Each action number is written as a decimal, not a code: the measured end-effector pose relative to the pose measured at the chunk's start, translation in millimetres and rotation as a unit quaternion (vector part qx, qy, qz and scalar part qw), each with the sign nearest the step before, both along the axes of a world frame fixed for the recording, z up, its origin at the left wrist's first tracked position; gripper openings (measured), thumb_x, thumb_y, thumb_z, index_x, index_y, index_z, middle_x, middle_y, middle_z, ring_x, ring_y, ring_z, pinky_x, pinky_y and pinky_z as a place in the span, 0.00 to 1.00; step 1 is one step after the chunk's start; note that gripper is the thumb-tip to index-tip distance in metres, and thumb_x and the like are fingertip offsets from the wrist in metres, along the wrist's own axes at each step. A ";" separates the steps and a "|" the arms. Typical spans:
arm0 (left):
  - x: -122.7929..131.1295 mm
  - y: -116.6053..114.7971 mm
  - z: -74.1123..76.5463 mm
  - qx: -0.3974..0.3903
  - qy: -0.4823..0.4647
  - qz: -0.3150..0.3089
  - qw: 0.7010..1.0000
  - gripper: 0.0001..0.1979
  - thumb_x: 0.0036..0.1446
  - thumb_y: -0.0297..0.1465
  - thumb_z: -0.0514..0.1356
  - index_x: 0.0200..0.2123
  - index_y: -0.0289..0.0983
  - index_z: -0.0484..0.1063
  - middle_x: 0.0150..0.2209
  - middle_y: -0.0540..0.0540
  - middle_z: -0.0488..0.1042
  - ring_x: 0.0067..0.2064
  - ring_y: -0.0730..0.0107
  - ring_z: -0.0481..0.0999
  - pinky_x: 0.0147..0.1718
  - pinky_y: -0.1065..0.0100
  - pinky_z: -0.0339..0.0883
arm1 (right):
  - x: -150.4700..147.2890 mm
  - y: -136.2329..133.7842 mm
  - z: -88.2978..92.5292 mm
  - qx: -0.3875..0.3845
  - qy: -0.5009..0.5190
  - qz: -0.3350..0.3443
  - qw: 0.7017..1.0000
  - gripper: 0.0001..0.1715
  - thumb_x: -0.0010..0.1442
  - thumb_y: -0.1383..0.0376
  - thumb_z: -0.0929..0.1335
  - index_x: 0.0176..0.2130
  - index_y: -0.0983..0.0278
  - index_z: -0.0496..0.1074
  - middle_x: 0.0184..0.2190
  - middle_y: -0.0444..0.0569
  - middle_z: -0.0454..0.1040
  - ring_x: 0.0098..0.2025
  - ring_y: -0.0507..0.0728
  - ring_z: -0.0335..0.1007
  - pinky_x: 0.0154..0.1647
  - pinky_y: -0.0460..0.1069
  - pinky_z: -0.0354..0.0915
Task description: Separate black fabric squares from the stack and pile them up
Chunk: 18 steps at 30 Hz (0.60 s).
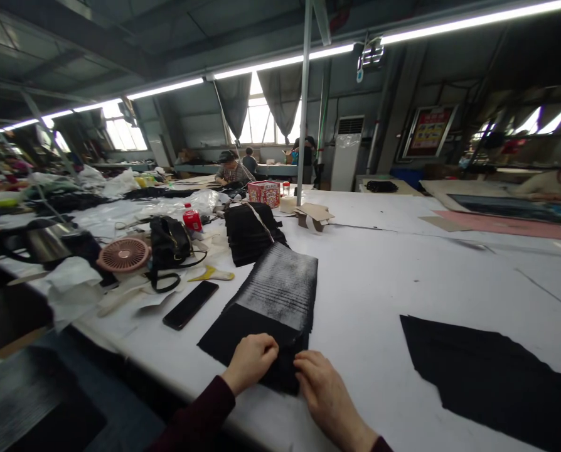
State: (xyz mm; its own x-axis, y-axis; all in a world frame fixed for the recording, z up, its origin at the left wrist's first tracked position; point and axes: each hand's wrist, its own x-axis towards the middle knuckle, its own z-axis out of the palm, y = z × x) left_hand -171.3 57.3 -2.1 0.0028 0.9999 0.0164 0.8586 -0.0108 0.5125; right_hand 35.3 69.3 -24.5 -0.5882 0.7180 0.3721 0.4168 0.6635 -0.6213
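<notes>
A fanned stack of black fabric pieces (243, 323) lies on the white table in front of me, with whitish speckled bands on its far half. My left hand (253, 359) is closed, thumb against fingers, pinching the top black fabric piece near its near edge. My right hand (322, 384) holds the near right corner of the same fabric between thumb and fingers. A fold rises in the cloth between the two hands. Just beyond the fan sits a thicker bundle of black fabric (248, 232) tied with a pale strip.
A phone (191, 304), a yellow-and-white tool (213, 274), a pink fan (125, 255), a black bag (170, 242) and a metal kettle (45, 242) are left of the stack. More black fabric (492, 376) lies at right. A metal pole (304, 113) rises beyond. Other people work farther off.
</notes>
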 end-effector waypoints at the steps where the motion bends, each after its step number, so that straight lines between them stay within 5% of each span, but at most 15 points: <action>1: -4.5 1.9 -1.5 -0.003 -0.020 0.001 1.000 0.12 0.58 0.31 0.53 0.32 0.40 0.77 0.34 0.50 0.79 0.37 0.67 0.76 0.36 0.70 0.61 | -6.3 1.8 -1.0 0.009 0.003 -0.004 1.000 0.15 0.61 0.75 0.62 0.42 0.63 0.73 0.44 0.51 0.74 0.47 0.58 0.68 0.51 0.54 0.65; 6: -18.0 10.0 -8.2 -0.018 -0.110 -0.003 0.994 0.13 0.55 0.33 0.54 0.31 0.40 0.79 0.34 0.50 0.80 0.38 0.66 0.76 0.38 0.71 0.62 | -23.0 5.6 4.0 0.074 0.002 -0.053 0.996 0.14 0.62 0.77 0.60 0.37 0.63 0.71 0.41 0.51 0.71 0.45 0.59 0.65 0.48 0.55 0.63; 11: -25.4 15.9 -12.4 -0.042 -0.193 -0.011 0.980 0.12 0.52 0.34 0.55 0.27 0.38 0.78 0.28 0.51 0.77 0.33 0.67 0.73 0.33 0.71 0.60 | -29.2 2.3 13.0 0.113 -0.043 -0.009 0.993 0.13 0.62 0.77 0.61 0.37 0.62 0.70 0.42 0.49 0.71 0.45 0.59 0.62 0.47 0.54 0.61; 18: -36.8 22.3 -19.1 -0.077 -0.336 0.027 0.938 0.10 0.48 0.36 0.58 0.23 0.36 0.73 0.22 0.52 0.68 0.27 0.70 0.65 0.28 0.70 0.55 | -31.1 3.4 -9.9 0.123 -0.110 -0.027 0.986 0.10 0.59 0.75 0.65 0.29 0.62 0.67 0.32 0.45 0.70 0.39 0.57 0.62 0.43 0.54 0.57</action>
State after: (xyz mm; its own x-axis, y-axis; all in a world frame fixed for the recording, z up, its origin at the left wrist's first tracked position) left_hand -208.0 79.6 -21.2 -0.0073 0.9888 -0.1489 0.3385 0.1425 0.9301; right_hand 4.2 72.7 -34.4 -0.6369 0.6550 0.4066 0.5628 0.7555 -0.3355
